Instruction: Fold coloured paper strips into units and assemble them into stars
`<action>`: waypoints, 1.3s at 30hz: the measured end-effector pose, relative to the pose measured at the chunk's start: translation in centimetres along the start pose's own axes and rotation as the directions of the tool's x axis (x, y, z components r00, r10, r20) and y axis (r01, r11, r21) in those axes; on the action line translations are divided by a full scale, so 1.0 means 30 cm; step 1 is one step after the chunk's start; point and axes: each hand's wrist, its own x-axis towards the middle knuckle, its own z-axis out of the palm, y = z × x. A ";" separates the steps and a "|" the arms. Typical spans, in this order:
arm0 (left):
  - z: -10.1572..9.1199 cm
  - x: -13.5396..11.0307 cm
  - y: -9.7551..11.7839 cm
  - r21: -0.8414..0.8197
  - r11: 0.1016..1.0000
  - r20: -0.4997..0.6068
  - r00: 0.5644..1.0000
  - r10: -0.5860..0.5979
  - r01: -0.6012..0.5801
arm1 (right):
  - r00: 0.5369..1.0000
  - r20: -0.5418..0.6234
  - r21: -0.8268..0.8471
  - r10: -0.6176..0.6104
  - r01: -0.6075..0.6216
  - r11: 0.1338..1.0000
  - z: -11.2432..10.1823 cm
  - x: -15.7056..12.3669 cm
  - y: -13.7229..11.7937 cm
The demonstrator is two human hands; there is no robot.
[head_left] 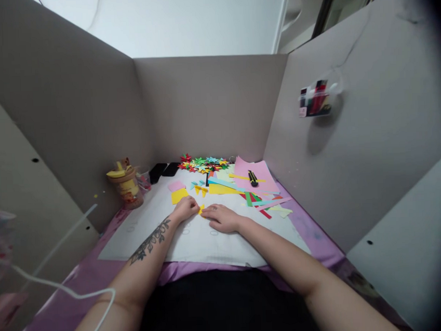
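Observation:
My left hand (186, 207) and my right hand (221, 217) rest on the white sheet (194, 239) in the middle of the desk, fingertips meeting on a small yellow paper piece (201, 210). Both hands pinch it with curled fingers. Just beyond them lie a yellow paper square (179, 195) and a pink one (176, 186). Small folded yellow and blue bits (199, 188) sit further back.
A pile of coloured paper stars (203, 163) lies at the back wall. Pink sheets (255, 176) with a black-and-yellow utility knife (253, 178) and loose coloured strips (267, 203) lie to the right. A cup with a yellow lid (126, 186) stands left. Grey partition walls enclose the desk.

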 end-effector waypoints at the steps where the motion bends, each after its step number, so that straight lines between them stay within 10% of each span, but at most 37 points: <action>1: -0.001 -0.001 0.001 -0.001 1.000 -0.003 1.000 -0.004 0.004 | 1.000 0.000 -0.006 0.007 -0.007 1.000 0.002 0.001 -0.003; 18: 0.013 0.010 -0.060 -0.118 0.984 -0.052 0.988 -0.142 0.136 | 0.944 0.059 -0.158 0.324 -0.312 0.937 0.015 0.108 -0.120; 39: 0.005 -0.010 -0.026 -0.068 0.992 -0.107 0.988 -0.113 0.107 | 0.959 -0.137 -0.022 0.250 -0.255 0.967 0.042 -0.037 -0.131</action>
